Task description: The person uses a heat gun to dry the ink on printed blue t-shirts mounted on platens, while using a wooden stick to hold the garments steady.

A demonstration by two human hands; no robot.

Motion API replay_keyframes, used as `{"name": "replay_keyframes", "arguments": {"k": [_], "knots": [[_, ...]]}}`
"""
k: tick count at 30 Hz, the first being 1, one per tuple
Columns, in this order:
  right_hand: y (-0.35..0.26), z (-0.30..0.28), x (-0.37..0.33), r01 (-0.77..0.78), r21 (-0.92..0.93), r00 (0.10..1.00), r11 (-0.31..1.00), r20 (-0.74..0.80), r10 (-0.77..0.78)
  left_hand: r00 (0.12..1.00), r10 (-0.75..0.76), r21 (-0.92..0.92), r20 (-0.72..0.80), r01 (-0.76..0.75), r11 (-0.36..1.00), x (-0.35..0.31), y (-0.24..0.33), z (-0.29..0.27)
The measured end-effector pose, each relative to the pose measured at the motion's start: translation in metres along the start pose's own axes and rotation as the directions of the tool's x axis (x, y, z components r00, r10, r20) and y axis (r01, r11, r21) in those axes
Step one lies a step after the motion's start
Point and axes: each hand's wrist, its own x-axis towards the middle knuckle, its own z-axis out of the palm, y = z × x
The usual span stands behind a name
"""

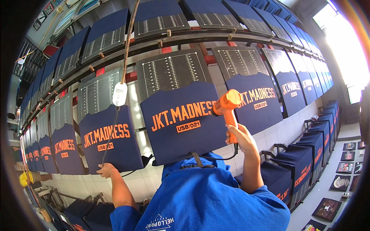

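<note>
Your right hand (239, 137) wraps fully around the orange heat gun (227, 106), aimed at a navy printed shirt (181, 127); your left hand (106, 169) pinches the neighbouring shirt's (110, 144) lower edge.

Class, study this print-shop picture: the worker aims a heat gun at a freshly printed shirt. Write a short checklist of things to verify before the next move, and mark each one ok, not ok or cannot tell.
1. Right hand wraps the handle of the orange heat gun: ok.
2. Nozzle points at the orange print on the navy shirt on the middle board: ok.
3. Nozzle kept off the fabric: cannot tell; from this view it overlaps the print's edge.
4. Left hand holds the lower edge of the neighbouring shirt, away from the nozzle: ok.
5. Black cable from the hanging white plug box runs across that neighbouring print: not ok.
6. Heat gun switched on: cannot tell.
</note>
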Motion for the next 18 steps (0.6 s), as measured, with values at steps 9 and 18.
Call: {"name": "replay_keyframes", "arguments": {"k": [9, 18], "knots": [[-0.002, 0.011, 0.017, 0.022, -0.054, 1.0, 0.998, 0.006, -0.022, 1.0, -0.009, -0.004, -0.013, 0.009, 1.0, -0.002, 0.002, 0.002], [-0.013, 0.02, 0.039, 0.032, -0.056, 0.999, 0.998, -0.004, -0.033, 1.0, 0.004, 0.031, 0.02, -0.005, 0.999, -0.004, 0.002, -0.004]]}}
